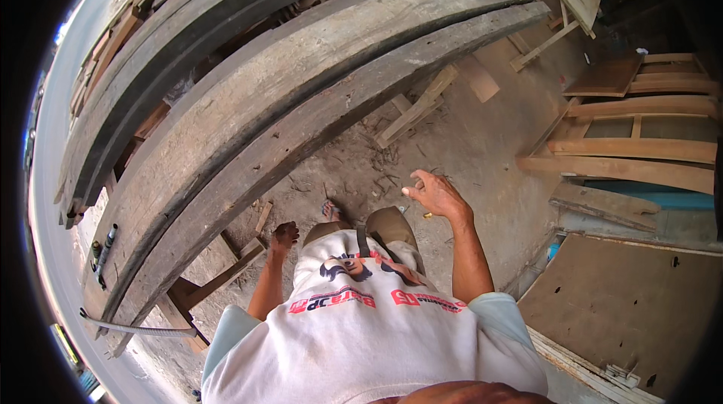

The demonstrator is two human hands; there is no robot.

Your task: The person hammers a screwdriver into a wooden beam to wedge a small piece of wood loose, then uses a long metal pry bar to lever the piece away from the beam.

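Observation:
My right hand (436, 195) is held out over the littered floor (367, 169), thumb and index finger apart, with nothing between them. Lower and to the left, my left hand (284, 235) hangs at my side; it is dark and its fingers look curled, so whether it holds anything is not plain. Before me lies a long weathered timber beam (271, 150), with a wider pale beam (243, 99) alongside it and a dark gap between the two. A black hand tool (105, 254) rests on the near left end of the wide beam. Wooden trestles (415, 119) support the beams.
More heavy beams (186, 42) and stacked offcuts (116, 37) lie beyond, beside a road (53, 178). To the right are wooden frames (632, 147) and a large brown panel (621, 302). A saw-like curved strip (141, 330) crosses the beams' near end. Wood scraps litter the ground.

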